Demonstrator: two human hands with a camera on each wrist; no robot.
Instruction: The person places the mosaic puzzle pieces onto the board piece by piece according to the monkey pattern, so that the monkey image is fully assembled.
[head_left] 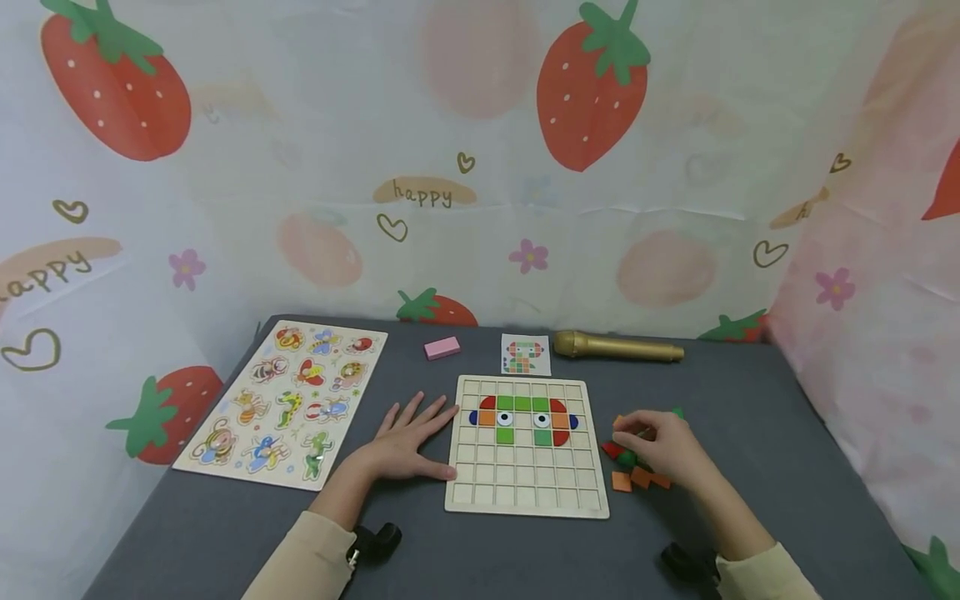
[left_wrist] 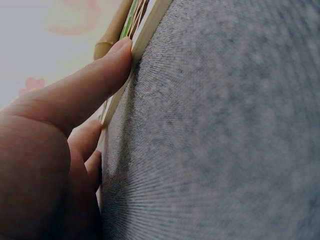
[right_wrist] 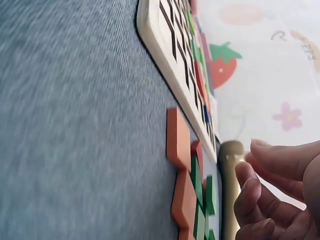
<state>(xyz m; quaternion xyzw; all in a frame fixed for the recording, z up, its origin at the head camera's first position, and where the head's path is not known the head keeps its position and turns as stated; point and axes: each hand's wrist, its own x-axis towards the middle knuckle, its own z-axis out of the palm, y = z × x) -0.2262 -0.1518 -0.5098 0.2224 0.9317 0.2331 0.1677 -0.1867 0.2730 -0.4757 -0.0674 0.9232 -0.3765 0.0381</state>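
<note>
A wooden grid board (head_left: 527, 492) bears a row of red, orange and green tiles, two eye tiles and blue rounded ends. Spread wide, my left hand (head_left: 401, 446) rests on the table, thumb and fingertips touching the board's left edge. My right hand (head_left: 660, 446) is over the loose pieces to the right, its fingers bent. By its fingertips shows an orange piece (head_left: 618, 422); whether they pinch it is unclear. Under and before this hand lie orange squares (head_left: 621, 481), a red piece (head_left: 612, 450) and green pieces (right_wrist: 210, 195).
A small pattern card (head_left: 526, 355) stands behind the board, with a gold microphone (head_left: 618, 346) to its right and a pink block (head_left: 442, 348) to its left. An insect picture board (head_left: 281, 404) lies at the left. Strawberry-printed cloth (head_left: 480, 250) encloses the table's back and sides.
</note>
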